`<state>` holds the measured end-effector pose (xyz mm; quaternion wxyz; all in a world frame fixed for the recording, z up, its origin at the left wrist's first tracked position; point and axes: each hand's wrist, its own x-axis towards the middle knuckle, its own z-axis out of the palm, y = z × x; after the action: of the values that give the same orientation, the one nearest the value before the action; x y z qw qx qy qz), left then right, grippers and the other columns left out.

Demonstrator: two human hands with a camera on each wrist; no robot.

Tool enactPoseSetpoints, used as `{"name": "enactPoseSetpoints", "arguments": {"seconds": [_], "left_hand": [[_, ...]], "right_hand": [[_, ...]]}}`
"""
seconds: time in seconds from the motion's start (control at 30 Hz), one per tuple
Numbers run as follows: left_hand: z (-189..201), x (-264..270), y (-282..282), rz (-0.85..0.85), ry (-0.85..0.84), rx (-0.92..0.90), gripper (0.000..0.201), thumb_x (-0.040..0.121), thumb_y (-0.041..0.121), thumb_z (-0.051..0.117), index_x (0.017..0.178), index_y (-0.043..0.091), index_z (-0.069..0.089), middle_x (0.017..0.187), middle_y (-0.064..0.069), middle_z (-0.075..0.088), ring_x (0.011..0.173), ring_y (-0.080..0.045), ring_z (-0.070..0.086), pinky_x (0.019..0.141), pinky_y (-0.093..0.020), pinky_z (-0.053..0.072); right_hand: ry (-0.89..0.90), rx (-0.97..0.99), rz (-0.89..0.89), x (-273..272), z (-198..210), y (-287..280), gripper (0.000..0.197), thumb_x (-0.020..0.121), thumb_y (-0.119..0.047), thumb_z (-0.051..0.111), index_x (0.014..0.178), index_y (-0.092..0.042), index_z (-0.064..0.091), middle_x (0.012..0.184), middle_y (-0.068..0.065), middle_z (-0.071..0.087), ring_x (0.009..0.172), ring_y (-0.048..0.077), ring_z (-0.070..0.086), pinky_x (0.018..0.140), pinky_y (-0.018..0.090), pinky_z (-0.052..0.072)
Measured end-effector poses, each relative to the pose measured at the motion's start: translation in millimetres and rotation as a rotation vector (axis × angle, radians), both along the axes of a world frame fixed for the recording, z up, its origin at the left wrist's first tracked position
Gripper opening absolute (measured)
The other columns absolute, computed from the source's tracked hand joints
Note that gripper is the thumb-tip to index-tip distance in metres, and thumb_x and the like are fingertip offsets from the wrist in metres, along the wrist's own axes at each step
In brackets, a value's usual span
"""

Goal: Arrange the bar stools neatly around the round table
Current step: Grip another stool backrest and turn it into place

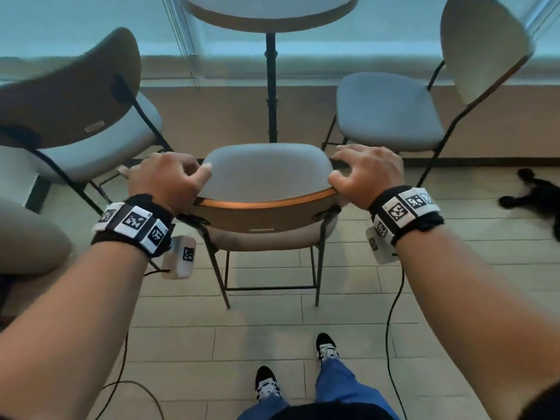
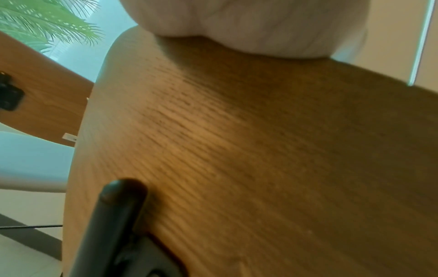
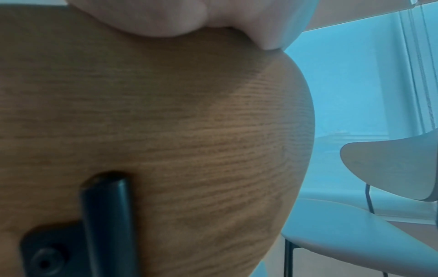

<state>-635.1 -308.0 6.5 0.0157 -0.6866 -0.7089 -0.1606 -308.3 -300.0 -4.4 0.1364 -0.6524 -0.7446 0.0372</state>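
Observation:
The middle bar stool stands straight ahead of me, its grey padded backrest with a wooden rear facing me. My left hand grips the backrest's left end, thumb on the front pad. At the right end my right hand grips the top edge. The round table rises on a black post just beyond this stool. A second stool stands at the left, a third stool at the right. Both wrist views show the wooden rear under my palms.
A window wall runs behind the table. A black object lies on the tiled floor at the right. Cables hang from my wrists to the floor. My feet stand behind the middle stool. A green plant shows at the left.

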Motion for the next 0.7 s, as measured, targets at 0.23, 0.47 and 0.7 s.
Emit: {"name": "enactPoseSetpoints", "arguments": {"seconds": [0.23, 0.47, 0.7], "left_hand": [[-7, -6, 9, -0.043, -0.033, 0.036, 0.046, 0.092, 0.055, 0.044, 0.087, 0.022, 0.076, 0.067, 0.002, 0.062, 0.068, -0.022, 0.056, 0.059, -0.030, 0.033], [-9, -2, 15, -0.034, -0.052, 0.050, 0.046, 0.095, 0.051, 0.045, 0.093, 0.016, 0.075, 0.080, -0.005, 0.067, 0.078, -0.025, 0.057, 0.069, -0.034, 0.030], [-57, -25, -36, -0.070, -0.130, 0.201, 0.076, 0.087, 0.057, 0.041, 0.147, 0.011, 0.035, 0.156, -0.025, 0.020, 0.139, -0.036, 0.022, 0.110, -0.032, 0.014]], "right_hand": [[0.036, 0.077, -0.011, 1, -6, 6, 0.055, 0.079, -0.052, 0.043, 0.114, -0.022, 0.073, 0.134, -0.006, 0.065, 0.116, 0.023, 0.061, 0.096, 0.036, 0.039], [0.065, 0.157, 0.035, 4, -16, 19, 0.062, 0.081, -0.061, 0.037, 0.110, -0.021, 0.074, 0.129, -0.004, 0.068, 0.113, 0.024, 0.064, 0.093, 0.036, 0.040], [0.174, 0.409, 0.147, 34, -82, -19, 0.075, 0.086, -0.057, 0.051, 0.144, -0.015, 0.031, 0.157, 0.021, 0.016, 0.144, 0.042, 0.024, 0.115, 0.050, 0.025]]}}
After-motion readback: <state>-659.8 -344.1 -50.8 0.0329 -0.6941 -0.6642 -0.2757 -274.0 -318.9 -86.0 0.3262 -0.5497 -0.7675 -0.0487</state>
